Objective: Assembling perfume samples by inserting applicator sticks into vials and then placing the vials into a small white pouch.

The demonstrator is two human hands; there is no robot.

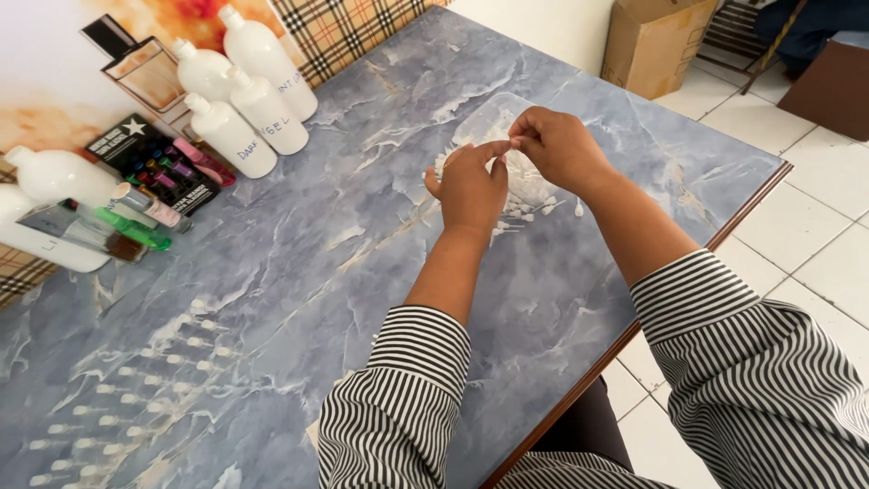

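Small white caps lie heaped in a clear plastic bag on the blue marbled desk, just under our hands. Our left hand and right hand meet fingertip to fingertip, pinching one tiny white piece between them. Rows of small capped vials already stand at the near left of the desk; the heap looks far from used up. White bottles stand well apart at the far edge.
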